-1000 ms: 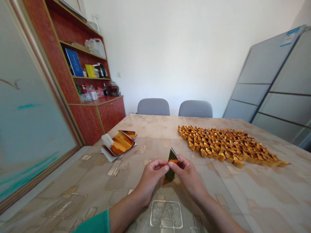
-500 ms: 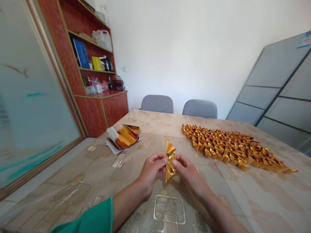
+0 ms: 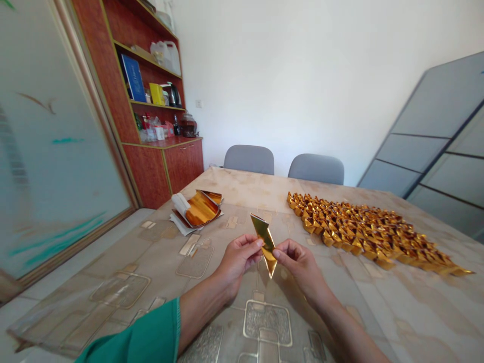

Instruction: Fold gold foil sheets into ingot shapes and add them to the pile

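Observation:
A folded piece of gold foil paper (image 3: 265, 239), narrow with slanted, pointed ends, is held above the table in front of me. My left hand (image 3: 239, 262) pinches its left edge near the middle between thumb and fingers. My right hand (image 3: 297, 264) grips the opposite edge a little lower, thumb on the near side. Beyond my right hand, many folded gold paper ingots (image 3: 363, 229) stand close together in rows. Past my left hand lies a stack of gold foil sheets (image 3: 202, 209), curled up, with white paper about them.
The patterned table (image 3: 159, 282) spreads under both hands. Two grey chairs (image 3: 248, 159) stand at its far side. A red-brown cabinet (image 3: 181, 161) with loaded shelves is at the back left, beside a frosted glass door (image 3: 56, 151). Grey panels (image 3: 419, 126) lean at the right.
The folded gold paper has tilted, its top now leaning left, and its face looks flatter and smoother. Both hands still hold it. The whole view has shifted slightly.

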Demonstrator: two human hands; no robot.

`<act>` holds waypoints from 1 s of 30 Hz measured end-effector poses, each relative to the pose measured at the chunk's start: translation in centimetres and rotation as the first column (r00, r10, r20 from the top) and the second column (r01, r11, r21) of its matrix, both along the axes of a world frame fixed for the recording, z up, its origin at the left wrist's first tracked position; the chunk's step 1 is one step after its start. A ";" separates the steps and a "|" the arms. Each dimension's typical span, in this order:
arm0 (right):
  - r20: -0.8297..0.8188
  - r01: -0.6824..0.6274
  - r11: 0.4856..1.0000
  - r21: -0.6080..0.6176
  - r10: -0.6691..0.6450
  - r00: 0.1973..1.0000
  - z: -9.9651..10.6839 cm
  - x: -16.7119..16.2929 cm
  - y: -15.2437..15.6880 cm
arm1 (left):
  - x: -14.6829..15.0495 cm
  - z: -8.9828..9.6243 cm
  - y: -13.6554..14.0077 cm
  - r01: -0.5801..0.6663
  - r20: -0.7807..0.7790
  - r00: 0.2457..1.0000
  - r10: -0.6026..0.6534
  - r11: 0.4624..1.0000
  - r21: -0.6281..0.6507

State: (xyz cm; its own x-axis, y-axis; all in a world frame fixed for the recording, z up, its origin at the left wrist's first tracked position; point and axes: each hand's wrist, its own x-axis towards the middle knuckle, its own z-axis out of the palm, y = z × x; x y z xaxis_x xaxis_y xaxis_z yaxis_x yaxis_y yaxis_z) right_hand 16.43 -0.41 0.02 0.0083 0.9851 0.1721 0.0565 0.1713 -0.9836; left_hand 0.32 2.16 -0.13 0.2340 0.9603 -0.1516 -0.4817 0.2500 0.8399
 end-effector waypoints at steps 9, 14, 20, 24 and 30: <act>0.107 -0.067 0.993 0.092 0.057 0.993 0.9 1.4 -0.5 | -0.3 0.4 0.2 -0.069 0.043 0.997 0.068 0.997 0.041; 0.368 -0.171 0.947 0.273 0.062 0.928 1.1 1.5 -0.9 | -0.6 0.5 0.2 -0.038 0.068 0.997 0.038 0.999 -0.004; 0.524 -0.325 0.854 0.406 0.074 0.849 1.6 1.1 -1.0 | -0.3 0.3 -0.2 0.034 0.071 0.997 -0.028 0.997 -0.072; 0.559 -0.344 0.825 0.448 0.042 0.828 1.5 1.9 -0.7 | -0.2 0.4 -0.4 0.057 0.085 0.995 -0.050 0.995 -0.084; 0.597 -0.364 0.772 0.521 -0.026 0.802 1.5 2.7 -0.5 | -0.2 0.6 -0.5 0.061 0.080 0.995 -0.054 0.995 -0.081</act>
